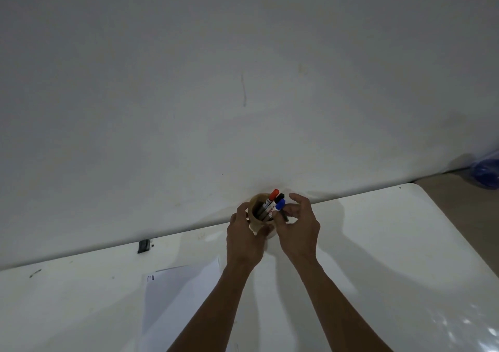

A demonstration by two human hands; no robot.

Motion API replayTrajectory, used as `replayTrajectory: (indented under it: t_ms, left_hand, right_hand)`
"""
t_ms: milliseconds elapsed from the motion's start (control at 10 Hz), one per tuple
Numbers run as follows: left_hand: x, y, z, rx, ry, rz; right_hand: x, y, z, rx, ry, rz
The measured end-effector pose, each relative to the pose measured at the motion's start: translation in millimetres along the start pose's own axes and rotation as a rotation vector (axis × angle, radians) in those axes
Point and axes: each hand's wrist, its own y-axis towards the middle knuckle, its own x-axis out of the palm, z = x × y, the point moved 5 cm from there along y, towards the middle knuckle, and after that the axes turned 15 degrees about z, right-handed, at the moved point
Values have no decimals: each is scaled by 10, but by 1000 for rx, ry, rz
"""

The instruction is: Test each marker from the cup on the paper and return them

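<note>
White table (378, 243), paper (178, 297) at 7 o'clock of cup (256, 226). Left hand (244, 239) clamped around cup; right hand (298, 230) pinching blue-capped marker (280, 205) at 1 o'clock. Risk: light cup tipping, other markers (270, 203) spilling, if pulled sideways.

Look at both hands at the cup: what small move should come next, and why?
Probably lift the blue-capped marker straight up out of the cup. The right hand pinches it near the cap while the left hand steadies the cup, and the paper nearer the person shows only a few small marks.
</note>
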Motion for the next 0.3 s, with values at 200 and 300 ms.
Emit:
replayTrajectory:
  t_ms: [200, 300]
  left_hand:
    - [-46, 16, -26, 11, -7, -1]
    - [-112, 11, -15, -47, -20, -49]
  right_hand:
    - [-25, -12, 16, -28, 30, -24]
    - [-35, -61, 6, -13, 35, -6]
